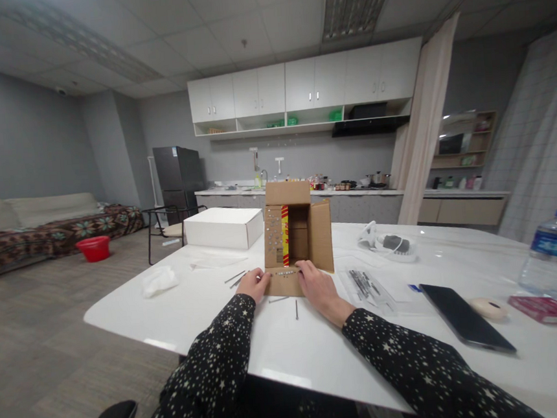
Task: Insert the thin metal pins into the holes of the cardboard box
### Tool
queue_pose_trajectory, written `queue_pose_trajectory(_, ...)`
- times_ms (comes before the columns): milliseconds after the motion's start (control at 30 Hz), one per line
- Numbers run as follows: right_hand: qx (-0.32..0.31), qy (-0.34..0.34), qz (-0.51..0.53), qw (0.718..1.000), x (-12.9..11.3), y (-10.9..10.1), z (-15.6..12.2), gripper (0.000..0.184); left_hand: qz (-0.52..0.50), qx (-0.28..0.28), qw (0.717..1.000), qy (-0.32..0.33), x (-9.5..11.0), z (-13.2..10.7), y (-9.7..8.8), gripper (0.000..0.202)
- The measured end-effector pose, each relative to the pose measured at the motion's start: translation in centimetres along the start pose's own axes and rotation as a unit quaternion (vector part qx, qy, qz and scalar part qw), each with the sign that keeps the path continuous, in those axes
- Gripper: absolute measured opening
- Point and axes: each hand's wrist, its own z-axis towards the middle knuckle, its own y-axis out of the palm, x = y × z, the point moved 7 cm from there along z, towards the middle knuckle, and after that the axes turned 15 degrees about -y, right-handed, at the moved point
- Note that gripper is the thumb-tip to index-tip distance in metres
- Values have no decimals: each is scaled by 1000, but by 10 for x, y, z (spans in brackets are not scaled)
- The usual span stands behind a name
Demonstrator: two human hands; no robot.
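Note:
An open cardboard box (322, 231) stands on the white table, its opening facing me and its flaps spread. Small shiny dots cover its left panel, beside a red and yellow strip (285, 234). My left hand (253, 285) is closed at the left edge of the lower flap (283, 286). At that flap's right side, my right hand (317, 287) has its fingers bent onto the cardboard. Between my fingertips runs a row of small, shiny, bead-like pieces (284, 273); whether they are fixed to the flap I cannot tell. Metal nails (296, 309) lie close by.
Left of the box sit a white box (222, 228) and crumpled white plastic (159, 281). On the right are a clear bag of metal pieces (364, 285), a white cabled device (393, 246), a black phone (466, 316), a pink-red packet (548, 310) and a water bottle (553, 256).

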Motion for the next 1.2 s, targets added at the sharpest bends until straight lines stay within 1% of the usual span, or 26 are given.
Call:
queue_pose_trajectory(133, -2, -9, -2, 1000, 0, 1, 0, 27, -4, 2, 1000, -1, 0, 0, 0, 31)
queue_pose_trajectory(367, 3, -2, -7, 1000, 1, 2, 0, 33, 3, 13, 1000, 5, -1, 1, 0, 31)
queue_pose_trajectory(567, -11, -16, -24, 1000, 0, 1, 0, 38, -2, 2, 1000, -2, -1, 0, 0, 31)
queue_pose_trajectory(733, 9, -31, -19, 999, -2, -1, -1, 40, -5, -4, 1000, -6, 0, -1, 0, 30)
queue_pose_trajectory(900, 6, -33, -16, 999, -3, 0, -2, 41, -2, -3, 1000, -5, 0, -1, 0, 31)
queue_pose_trajectory(1067, 24, -39, -1, 999, -4, -2, -2, 36, 0, -1, 1000, -4, 1, -2, -1, 32)
queue_pose_trajectory(1200, 59, -43, 13, 997, -4, -4, -1, 24, -1, -2, 1000, -3, 0, -1, 0, 32)
